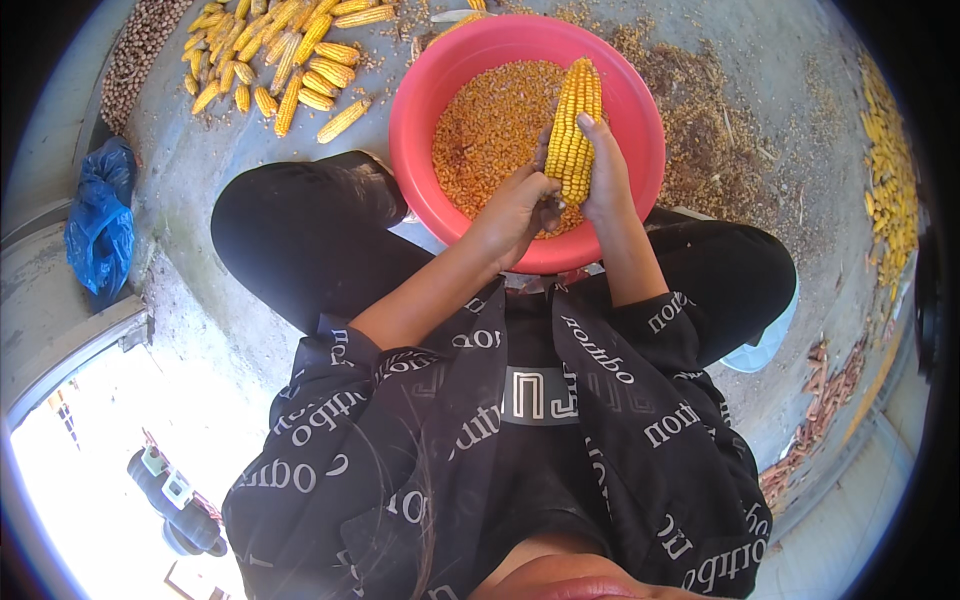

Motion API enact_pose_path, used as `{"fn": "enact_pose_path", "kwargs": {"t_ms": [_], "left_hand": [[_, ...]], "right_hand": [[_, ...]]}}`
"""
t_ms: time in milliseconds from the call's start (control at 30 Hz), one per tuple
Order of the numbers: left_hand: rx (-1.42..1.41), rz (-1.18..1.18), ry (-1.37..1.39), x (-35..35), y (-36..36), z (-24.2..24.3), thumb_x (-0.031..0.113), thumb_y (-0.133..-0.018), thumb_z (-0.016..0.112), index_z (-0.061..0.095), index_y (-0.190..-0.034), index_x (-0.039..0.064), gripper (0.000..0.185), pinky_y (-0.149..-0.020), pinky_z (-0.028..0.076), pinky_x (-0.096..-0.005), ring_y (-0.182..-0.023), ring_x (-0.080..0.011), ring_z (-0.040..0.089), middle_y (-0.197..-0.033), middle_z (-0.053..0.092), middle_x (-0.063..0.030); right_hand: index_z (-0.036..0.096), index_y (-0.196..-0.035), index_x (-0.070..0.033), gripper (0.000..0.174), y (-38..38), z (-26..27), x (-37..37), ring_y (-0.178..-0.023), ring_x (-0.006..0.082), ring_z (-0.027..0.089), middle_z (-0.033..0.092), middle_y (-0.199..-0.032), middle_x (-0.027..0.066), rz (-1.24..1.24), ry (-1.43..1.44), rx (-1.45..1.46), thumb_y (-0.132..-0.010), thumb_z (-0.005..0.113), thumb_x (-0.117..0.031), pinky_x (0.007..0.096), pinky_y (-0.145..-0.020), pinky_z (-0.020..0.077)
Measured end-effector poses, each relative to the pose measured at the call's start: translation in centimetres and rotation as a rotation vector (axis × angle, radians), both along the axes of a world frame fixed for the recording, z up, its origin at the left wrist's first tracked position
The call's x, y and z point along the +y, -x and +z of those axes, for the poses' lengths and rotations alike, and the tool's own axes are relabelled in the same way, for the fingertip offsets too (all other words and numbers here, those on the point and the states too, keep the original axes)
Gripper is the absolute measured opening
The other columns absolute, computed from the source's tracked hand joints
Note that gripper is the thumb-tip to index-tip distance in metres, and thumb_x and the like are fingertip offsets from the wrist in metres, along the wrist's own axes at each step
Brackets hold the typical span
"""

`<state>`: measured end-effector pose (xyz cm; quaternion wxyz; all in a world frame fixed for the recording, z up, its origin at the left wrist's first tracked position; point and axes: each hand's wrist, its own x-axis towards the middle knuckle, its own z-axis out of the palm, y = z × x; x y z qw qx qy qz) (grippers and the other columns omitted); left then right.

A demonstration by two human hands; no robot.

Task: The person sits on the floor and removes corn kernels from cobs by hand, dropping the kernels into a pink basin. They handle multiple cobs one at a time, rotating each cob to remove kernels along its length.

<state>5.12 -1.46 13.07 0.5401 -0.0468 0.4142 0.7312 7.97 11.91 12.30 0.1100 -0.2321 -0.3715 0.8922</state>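
Observation:
An ear of corn [574, 135], covered in yellow kernels, is held slanting over a pink plastic basin [409, 161]. My right hand [606, 166] grips it from the right, thumb on the front, with fingers wrapped behind. My left hand [514, 206] is at the lower end, its fingers curled and its thumb against the kernels; the exact contact is partly hidden. Loose corn kernels [480, 127] fill the bottom of the basin, which sits in front of my crossed legs [300, 225].
Ears of corn [285, 45] are heaped on the concrete floor at upper left. Chaff and kernels [697, 120] are scattered right of the basin. More corn [889, 180] and reddish cobs [817, 412] line the right side. A blue plastic bag [101, 225] lies at left.

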Motion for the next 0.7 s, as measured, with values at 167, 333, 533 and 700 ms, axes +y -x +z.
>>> {"fn": "enact_pose_path", "kwargs": {"t_ms": [167, 333, 533, 700], "left_hand": [[0.048, -0.023, 0.034, -0.19, -0.06, -0.25, 0.012, -0.083, 0.045, 0.048, -0.103, 0.009, 0.02, -0.06, 0.037, -0.0265, -0.073, -0.0116, 0.049, -0.086, 0.053, -0.0007], [-0.125, 0.05, -0.062, -0.05, 0.12, -0.22, 0.015, -0.084, 0.043, 0.048, -0.104, 0.008, 0.022, -0.061, 0.037, -0.0272, -0.075, -0.0125, 0.051, -0.085, 0.054, -0.0018], [-0.116, 0.018, -0.043, 0.03, 0.25, 0.11, 0.017, -0.084, 0.042, 0.048, -0.108, 0.012, 0.025, -0.061, 0.036, -0.0258, -0.076, -0.0121, 0.051, -0.084, 0.054, -0.0003], [-0.126, 0.063, -0.042, 0.01, 0.35, -0.05, 0.016, -0.087, 0.041, 0.052, -0.098, 0.006, 0.019, -0.059, 0.04, -0.0283, -0.07, -0.0145, 0.052, -0.081, 0.057, -0.0041]], "right_hand": [[0.048, -0.123, -0.001, 0.044, -0.02, -0.3, -0.06, -0.072, 0.0219, 0.064, 0.062, -0.087, 0.0128, 0.025, -0.057, -0.074, -0.093, 0.045, -0.033, 0.0339, -0.064, 0.0556], [0.05, -0.116, -0.002, 0.039, -0.23, -0.15, 0.33, -0.073, 0.0215, 0.064, 0.063, -0.087, 0.0128, 0.0, 0.088, 0.0, -0.092, 0.047, -0.033, 0.0339, -0.063, 0.0552], [0.049, -0.119, -0.002, 0.041, -0.35, -0.34, 0.56, -0.074, 0.0208, 0.064, 0.063, -0.088, 0.0127, 0.069, 0.09, 0.055, -0.092, 0.047, -0.034, 0.0333, -0.064, 0.0551], [0.045, -0.128, 0.0, 0.049, -0.32, -0.7, 0.36, -0.074, 0.021, 0.064, 0.062, -0.088, 0.0124, 0.093, 0.0, 0.016, -0.093, 0.044, -0.035, 0.0333, -0.066, 0.0552]]}}
